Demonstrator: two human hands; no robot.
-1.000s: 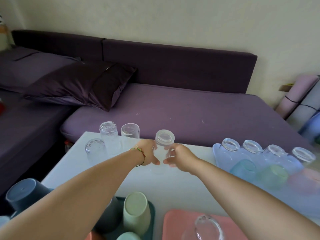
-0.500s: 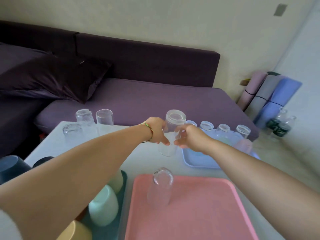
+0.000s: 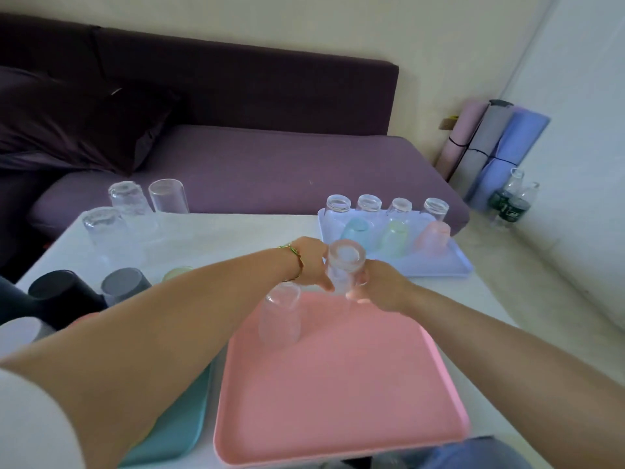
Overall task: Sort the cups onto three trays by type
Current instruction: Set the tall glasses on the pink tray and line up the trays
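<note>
The counter (image 3: 236,238) carries three trays. The pink tray (image 3: 338,384), nearest, has one clear tumbler (image 3: 280,318) upside down on it. The lavender tray (image 3: 439,269) holds small jars and pastel cups. The teal tray (image 3: 176,431), half behind an arm, seems to carry the dark cups (image 3: 125,286). I'd judge the sort past halfway, with three clear glasses (image 3: 128,201) waiting at the far corner. The held glass (image 3: 345,265), clear, inverted and thick-based, hangs over the pink tray's far edge, with the left hand (image 3: 309,265) and right hand (image 3: 382,287) each in a closed grip round it.

Place: a home living room
Signs: purple sofa (image 3: 270,164), dark cushion (image 3: 77,130), rolled mats (image 3: 490,147) against the wall
</note>
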